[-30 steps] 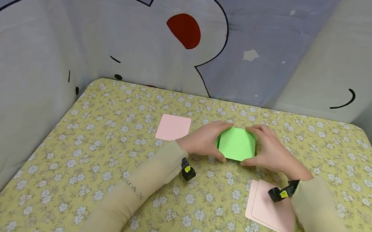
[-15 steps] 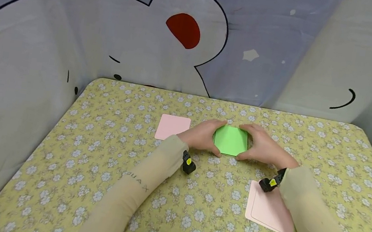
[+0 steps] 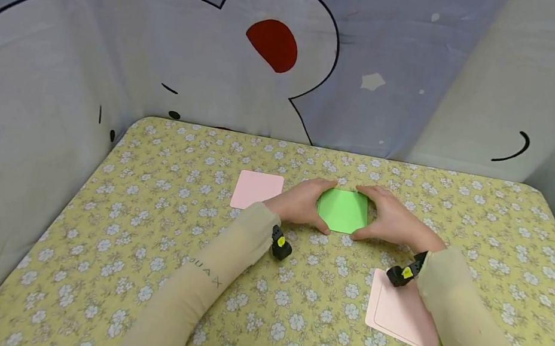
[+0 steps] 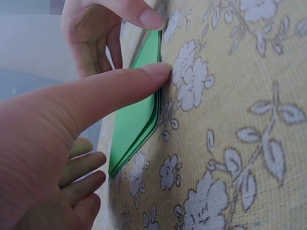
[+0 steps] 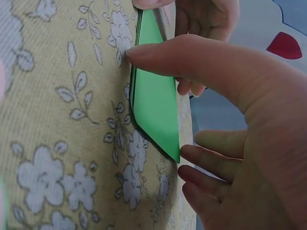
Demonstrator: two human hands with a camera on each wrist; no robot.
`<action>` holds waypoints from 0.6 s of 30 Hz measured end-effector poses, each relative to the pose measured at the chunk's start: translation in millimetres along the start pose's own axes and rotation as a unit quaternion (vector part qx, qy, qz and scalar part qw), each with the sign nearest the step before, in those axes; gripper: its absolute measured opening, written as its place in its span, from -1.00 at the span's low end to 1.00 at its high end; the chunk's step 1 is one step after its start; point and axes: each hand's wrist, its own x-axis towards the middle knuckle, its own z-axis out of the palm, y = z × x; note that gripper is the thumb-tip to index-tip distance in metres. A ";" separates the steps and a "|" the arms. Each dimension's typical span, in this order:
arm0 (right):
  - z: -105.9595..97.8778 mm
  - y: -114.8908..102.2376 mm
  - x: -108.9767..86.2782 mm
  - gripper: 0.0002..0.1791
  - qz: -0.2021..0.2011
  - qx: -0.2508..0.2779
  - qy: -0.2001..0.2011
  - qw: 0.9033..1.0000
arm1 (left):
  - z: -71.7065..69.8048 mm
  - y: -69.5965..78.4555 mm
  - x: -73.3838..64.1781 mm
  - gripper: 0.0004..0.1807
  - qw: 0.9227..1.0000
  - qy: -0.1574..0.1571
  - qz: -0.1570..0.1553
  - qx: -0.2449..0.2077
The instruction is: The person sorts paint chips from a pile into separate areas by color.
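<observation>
A small stack of green square cards (image 3: 342, 212) lies flat on the table between the two hands. Layered edges of the cards (image 4: 139, 134) show in the left wrist view, slightly splayed at one corner. My left hand (image 3: 302, 202) curves loosely about the left side, its thumb at the near edge and its fingertips just past the far edge. Mirroring it on the right side, my right hand (image 3: 392, 218) has its thumb (image 5: 168, 52) across the near edge and the other fingers spread by the far corner. Neither hand pinches the stack.
One pink card (image 3: 255, 189) lies left of the green stack, partly behind the left wrist. Two overlapping pink cards (image 3: 394, 312) sit nearer on the right, partly under the right forearm. Flowered yellow cloth (image 3: 283, 343) covers the table; a printed curtain (image 3: 393, 64) hangs behind.
Both hands have moved left and slightly back with the green cards. Between half a second ago and now, the top card has settled flat while the hands stay almost still.
</observation>
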 end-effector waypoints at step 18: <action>-12.0 -2.0 -39.2 0.14 0.010 -0.007 0.016 1.000 | 7.4 16.7 -13.2 0.26 0.999 0.022 0.031 -0.020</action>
